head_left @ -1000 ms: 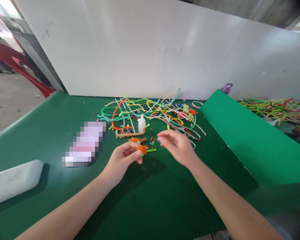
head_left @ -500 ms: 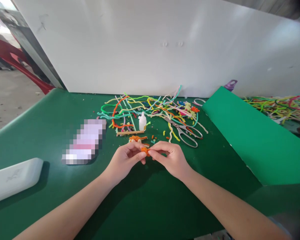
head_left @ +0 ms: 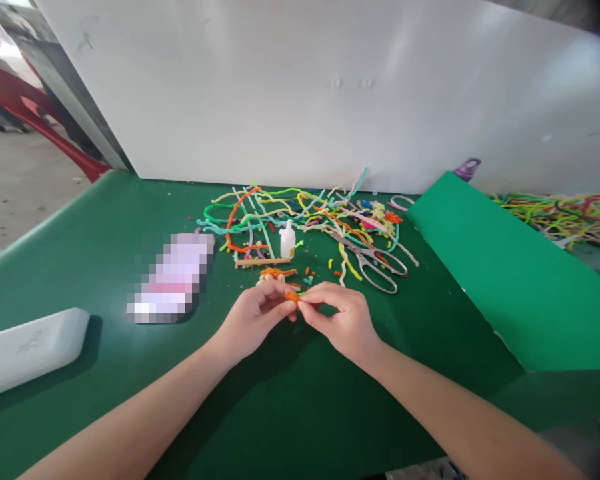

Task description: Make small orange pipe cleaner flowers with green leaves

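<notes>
My left hand (head_left: pixel 257 319) pinches a small orange piece of fuzzy pipe cleaner (head_left: pixel 292 297) between thumb and fingers. From the other side my right hand (head_left: pixel 337 313) grips the same piece with thumb and forefinger, and a bit of green shows at those fingertips. Just beyond my left fingers lies an orange and cream pipe-cleaner figure (head_left: pixel 277 275), partly hidden. Short orange and yellow cut bits are scattered near it. A small white glue bottle (head_left: pixel 287 241) stands upright behind, and scissors (head_left: pixel 375 261) lie open to the right.
Tangled coloured pipe cleaners (head_left: pixel 260 213) cover the back of the green table (head_left: pixel 130 380). A blurred-out phone-like object (head_left: pixel 173 280) and a white case (head_left: pixel 35 350) lie left. A green board (head_left: pixel 520 280) leans at right, with more pipe cleaners (head_left: pixel 570 217) behind it. A white panel (head_left: pixel 280 93) closes off the back.
The view has shifted slightly. Both hands stay together, and the orange piece has turned a little between the fingers; a green bit now shows beside it.
</notes>
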A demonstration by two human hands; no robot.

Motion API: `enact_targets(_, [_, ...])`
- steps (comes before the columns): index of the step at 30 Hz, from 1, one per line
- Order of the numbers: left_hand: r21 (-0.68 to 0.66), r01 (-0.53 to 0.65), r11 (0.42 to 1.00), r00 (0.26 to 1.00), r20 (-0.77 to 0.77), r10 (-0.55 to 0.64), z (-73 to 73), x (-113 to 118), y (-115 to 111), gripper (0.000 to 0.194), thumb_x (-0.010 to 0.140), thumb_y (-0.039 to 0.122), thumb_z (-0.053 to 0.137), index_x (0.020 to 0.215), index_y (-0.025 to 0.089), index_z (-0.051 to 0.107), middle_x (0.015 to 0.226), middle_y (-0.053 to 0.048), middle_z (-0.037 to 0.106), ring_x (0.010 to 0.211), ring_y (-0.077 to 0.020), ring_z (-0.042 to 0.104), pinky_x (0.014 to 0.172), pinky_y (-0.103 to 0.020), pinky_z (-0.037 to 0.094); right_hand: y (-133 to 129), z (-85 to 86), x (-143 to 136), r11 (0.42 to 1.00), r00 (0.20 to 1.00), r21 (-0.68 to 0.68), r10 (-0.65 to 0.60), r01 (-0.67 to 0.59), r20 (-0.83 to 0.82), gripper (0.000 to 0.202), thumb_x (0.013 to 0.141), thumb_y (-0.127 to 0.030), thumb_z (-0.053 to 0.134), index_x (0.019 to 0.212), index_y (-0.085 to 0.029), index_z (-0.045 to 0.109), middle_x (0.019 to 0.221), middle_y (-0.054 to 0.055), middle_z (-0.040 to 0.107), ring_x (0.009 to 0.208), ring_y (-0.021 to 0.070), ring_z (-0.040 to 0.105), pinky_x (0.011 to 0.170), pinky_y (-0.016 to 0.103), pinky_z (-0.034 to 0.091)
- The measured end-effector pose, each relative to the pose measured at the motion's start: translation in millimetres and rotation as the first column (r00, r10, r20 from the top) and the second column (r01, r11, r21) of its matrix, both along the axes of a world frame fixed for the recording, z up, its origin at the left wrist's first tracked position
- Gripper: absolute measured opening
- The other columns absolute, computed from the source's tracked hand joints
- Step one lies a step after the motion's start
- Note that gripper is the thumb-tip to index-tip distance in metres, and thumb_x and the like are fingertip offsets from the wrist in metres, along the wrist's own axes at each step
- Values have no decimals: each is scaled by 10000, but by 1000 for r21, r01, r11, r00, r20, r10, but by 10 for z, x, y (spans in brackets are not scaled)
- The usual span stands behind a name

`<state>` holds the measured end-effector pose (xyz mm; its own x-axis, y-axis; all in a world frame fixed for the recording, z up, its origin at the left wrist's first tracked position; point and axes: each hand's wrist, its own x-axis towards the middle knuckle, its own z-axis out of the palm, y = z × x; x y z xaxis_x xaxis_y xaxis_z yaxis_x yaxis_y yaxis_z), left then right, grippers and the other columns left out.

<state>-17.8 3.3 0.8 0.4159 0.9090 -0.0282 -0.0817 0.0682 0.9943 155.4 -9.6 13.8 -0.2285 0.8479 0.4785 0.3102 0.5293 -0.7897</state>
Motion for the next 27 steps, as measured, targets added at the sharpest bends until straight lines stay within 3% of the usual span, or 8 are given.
enact_targets(5, [7,-5,1000,1000,29,5,8,7,-3,122,829,264,596,871,155,561,760,12,579,712,-111,575,738,-260,452,-20,-4,-32,999,1000,-31,-16,15,-18,96,800,-145,588,751,-181,662,733,24,669,684,124,621,650,245,503])
enact_targets(11, [-7,-54,999,996,70,54,33,42,-13,137,813,278,613,827,150,566,732,4,578,699,-123,567,730,-270,450,-26,-23,-70,962,979,-270,-9,-48,-204,85,813,-215,590,787,-200,670,772,26,645,695,140,618,669,288,526])
enact_targets(16, [-4,-96,995,987,128,95,23,75,-35,139,804,277,627,830,152,571,755,-1,571,721,-129,576,739,-268,461,-32,-42,-127,919,929,-378,-38,-113,-369,84,807,-255,600,775,-211,664,721,6,629,674,134,615,665,289,534])
enact_targets(20, [-11,-140,990,978,157,140,6,94,-43,117,803,251,633,819,152,574,763,2,586,715,-119,593,722,-249,471,-31,-63,-161,901,908,-420,-84,-107,-410,95,805,-280,609,787,-209,669,713,4,636,658,124,604,646,275,526])
enact_targets(27, [-47,-144,988,971,186,151,19,100,-60,109,777,209,666,828,172,576,783,5,644,735,-120,622,749,-250,483,27,-30,-81,888,916,-433,-37,-153,-400,166,834,-320,569,780,-199,670,709,7,614,647,117,563,621,272,489])
